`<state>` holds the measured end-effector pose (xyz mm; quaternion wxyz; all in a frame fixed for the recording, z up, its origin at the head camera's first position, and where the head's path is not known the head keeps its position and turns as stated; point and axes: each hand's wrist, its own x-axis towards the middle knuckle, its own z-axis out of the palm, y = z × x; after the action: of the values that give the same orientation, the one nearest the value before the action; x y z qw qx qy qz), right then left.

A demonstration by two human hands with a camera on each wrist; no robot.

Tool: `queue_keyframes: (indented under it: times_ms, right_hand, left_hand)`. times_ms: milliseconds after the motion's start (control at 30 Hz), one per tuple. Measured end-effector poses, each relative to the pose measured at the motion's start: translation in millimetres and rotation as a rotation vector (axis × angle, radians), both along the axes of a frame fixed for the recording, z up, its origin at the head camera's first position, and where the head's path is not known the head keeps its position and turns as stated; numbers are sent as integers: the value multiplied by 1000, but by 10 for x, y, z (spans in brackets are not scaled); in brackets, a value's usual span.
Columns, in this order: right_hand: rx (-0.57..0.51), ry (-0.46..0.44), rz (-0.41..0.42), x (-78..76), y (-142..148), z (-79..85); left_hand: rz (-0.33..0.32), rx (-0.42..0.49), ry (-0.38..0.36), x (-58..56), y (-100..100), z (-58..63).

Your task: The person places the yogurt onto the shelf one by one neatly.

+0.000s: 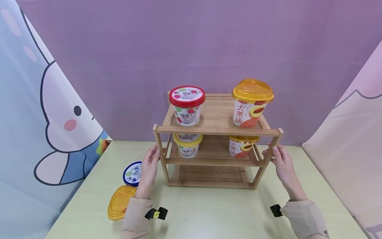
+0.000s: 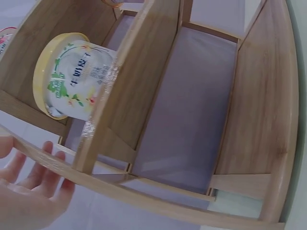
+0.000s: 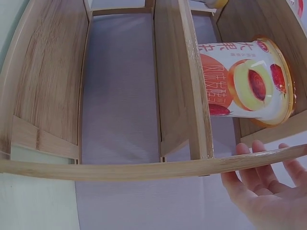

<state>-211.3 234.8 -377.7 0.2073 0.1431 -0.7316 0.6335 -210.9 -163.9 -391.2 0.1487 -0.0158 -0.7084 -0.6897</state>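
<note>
A three-tier wooden shelf rack [image 1: 217, 111] stands on the table, flanked by both hands. My left hand [image 1: 150, 167] holds its left front post, the fingers passing behind the wood in the left wrist view. On the opposite side my right hand [image 1: 283, 166] holds the right front post, fingertips [image 3: 257, 146] showing past its edge. The top tier carries a red-lidded cup [image 1: 187, 111] at left and an orange-lidded cup [image 1: 249, 109] at right. Below them, on the middle tier, are a yellow-lidded cup [image 1: 188, 150] and another orange-lidded cup [image 1: 238, 148]. Nothing sits on the bottom tier.
Beside my left forearm, a blue-lidded cup [image 1: 132, 174] and an orange-lidded cup [image 1: 120, 202] stand on the pale green table [image 1: 215, 212], partly covered by the arm. A purple cloth [image 1: 209, 43] hangs behind the rack, with patterned cloths at both sides.
</note>
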Motion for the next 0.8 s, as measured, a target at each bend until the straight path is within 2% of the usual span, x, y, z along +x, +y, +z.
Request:
queue_keyframes:
  times_ms: [333,533,800]
  right_hand:
    - [22,23,-18,-11,-7,-16]
    - [19,30,-11,-3,-11,-8]
    - [7,38,-6,-8,-16,-7]
  left_hand:
    - [-76,-36,-93,101,-66,174]
    - [-73,-213,-113,159,-134,266]
    - [-92,-389,-78,322,-282,330]
